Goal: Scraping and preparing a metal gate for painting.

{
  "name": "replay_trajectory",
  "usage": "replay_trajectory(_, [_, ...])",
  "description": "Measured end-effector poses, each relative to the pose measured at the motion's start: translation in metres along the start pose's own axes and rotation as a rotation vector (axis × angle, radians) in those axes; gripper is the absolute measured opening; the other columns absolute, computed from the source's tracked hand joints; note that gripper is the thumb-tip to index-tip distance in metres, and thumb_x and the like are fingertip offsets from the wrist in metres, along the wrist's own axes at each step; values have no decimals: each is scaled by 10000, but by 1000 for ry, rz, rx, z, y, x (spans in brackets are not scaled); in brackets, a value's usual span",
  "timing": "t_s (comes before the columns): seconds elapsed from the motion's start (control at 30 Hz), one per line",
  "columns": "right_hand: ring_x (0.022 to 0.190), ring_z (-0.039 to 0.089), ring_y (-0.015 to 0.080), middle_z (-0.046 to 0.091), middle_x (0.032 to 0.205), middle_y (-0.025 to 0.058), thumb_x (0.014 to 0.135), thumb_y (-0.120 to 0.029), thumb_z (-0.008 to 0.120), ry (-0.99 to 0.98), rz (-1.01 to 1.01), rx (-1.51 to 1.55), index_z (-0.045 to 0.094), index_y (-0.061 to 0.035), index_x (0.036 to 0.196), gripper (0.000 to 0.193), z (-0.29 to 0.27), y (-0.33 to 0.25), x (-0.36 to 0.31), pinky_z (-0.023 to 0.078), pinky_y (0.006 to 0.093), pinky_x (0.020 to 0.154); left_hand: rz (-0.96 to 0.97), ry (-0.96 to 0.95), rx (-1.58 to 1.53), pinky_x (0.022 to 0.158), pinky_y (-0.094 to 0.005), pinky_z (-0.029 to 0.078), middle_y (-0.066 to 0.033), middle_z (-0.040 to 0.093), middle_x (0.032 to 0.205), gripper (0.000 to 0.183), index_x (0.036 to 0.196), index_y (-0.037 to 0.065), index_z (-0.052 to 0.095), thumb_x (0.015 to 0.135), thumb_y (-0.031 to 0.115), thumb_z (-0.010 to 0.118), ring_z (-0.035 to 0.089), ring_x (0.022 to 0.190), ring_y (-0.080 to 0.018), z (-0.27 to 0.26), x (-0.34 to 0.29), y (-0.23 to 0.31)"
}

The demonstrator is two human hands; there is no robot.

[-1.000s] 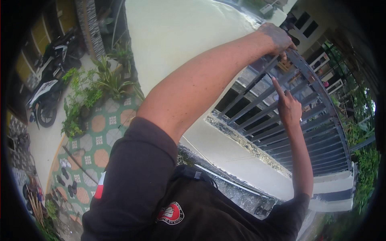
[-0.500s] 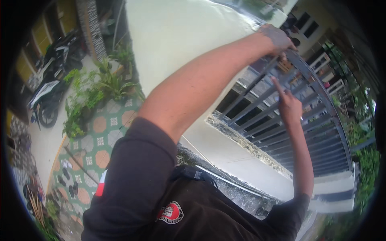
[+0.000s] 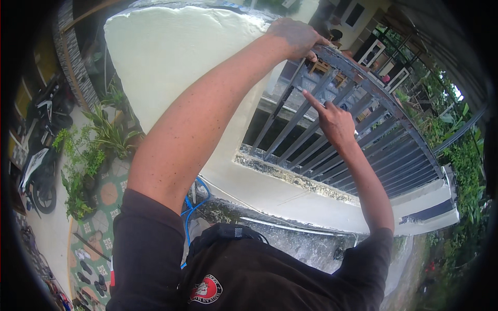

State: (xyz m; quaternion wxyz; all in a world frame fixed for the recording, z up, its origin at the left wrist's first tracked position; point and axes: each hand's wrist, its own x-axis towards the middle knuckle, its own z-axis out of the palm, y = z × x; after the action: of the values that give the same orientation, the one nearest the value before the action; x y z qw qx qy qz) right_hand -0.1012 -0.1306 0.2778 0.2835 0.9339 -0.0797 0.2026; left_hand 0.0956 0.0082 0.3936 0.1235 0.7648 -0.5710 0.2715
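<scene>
My left hand (image 3: 294, 37) is closed over the top rail of a grey metal fence (image 3: 363, 83), near its end beside a cream pillar (image 3: 171, 62). My right hand (image 3: 336, 123) is lower, against the upright bars, with the index finger stretched up and touching a bar and the other fingers curled. Nothing shows in that hand. The fence stands on a low cream wall ledge (image 3: 290, 194) in front of my chest. I wear a dark shirt with a round badge.
Potted green plants (image 3: 85, 160) and parked motorbikes (image 3: 39, 171) stand at the left on a patterned tile floor (image 3: 106, 199) with sandals. A blue hose (image 3: 193, 205) hangs by the wall. Bushes (image 3: 461, 160) and a house lie beyond the fence.
The view has tilted, so both hands and the fence sit further left in the picture. Left hand keeps its grip on the rail; right index finger stays raised at the bars.
</scene>
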Motion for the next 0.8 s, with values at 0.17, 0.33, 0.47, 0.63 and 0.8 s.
replay_trajectory(0.17, [605,694,281,639,787,113,890,-40,598,113,168,87,303,-466,1576,860,-6,-4,5,581,432,528,-3,-10,-1,937,-417,584,13,735,1192,571,1425,469,556,864,504,658,725,1052,-219,1,-1,0])
replay_trajectory(0.33, [605,698,285,636,746,100,884,-41,598,121,81,50,329,-418,1578,834,-15,-16,10,563,422,488,-6,23,37,944,-397,582,20,731,1198,559,1425,469,555,875,514,646,722,1059,-215,4,-2,-3])
replay_trajectory(0.47, [606,701,287,651,804,116,873,-45,590,-16,8,-52,340,-400,1579,828,-13,-28,5,569,428,504,-5,-3,18,944,-398,581,20,732,1195,560,1428,463,554,878,509,647,721,1065,-211,3,1,-1])
replay_trajectory(0.63, [612,700,304,639,800,126,873,-45,584,22,117,8,324,-400,1584,836,-36,-28,18,572,439,516,-5,-17,10,945,-393,583,19,734,1185,564,1433,461,547,880,501,649,719,1068,-206,3,2,-3])
replay_trajectory(0.8, [633,699,297,625,780,111,881,-59,600,-44,8,7,346,-401,1574,813,-14,-20,6,577,443,537,11,20,23,942,-390,586,19,737,1170,569,1434,462,546,876,506,647,719,1065,-206,6,-1,-5])
